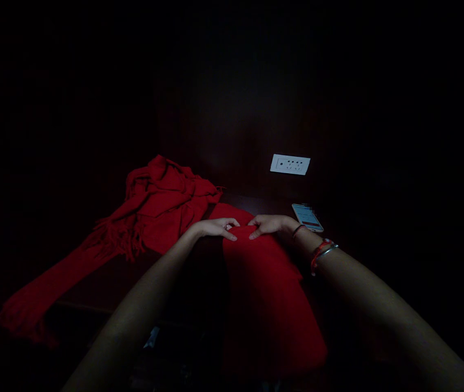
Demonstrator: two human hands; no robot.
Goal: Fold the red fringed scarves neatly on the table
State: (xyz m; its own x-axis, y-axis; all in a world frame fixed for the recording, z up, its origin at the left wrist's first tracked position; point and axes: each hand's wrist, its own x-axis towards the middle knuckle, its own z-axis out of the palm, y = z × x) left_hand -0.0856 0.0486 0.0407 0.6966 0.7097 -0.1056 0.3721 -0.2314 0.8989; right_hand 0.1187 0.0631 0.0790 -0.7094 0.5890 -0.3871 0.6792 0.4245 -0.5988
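A red cloth [268, 294], folded into a long panel, hangs down toward me from between my hands. My left hand [219, 227] pinches its upper left edge, thumb on the near side and fingers behind. At the upper right edge my right hand [270, 224] grips the same cloth in a similar way. The two thumbs point toward each other, a short gap apart. To the left lies a crumpled heap of red fringed scarf [166, 201], its tasselled end [31, 316] trailing to the lower left. Whether heap and panel are one piece I cannot tell.
A lit phone [307, 218] lies on the dark table [252, 204] beyond my right wrist. Behind it a white socket plate [290, 164] is set in the dark back wall. Below the table edge at the lower left, a small pale object [151, 337] shows dimly.
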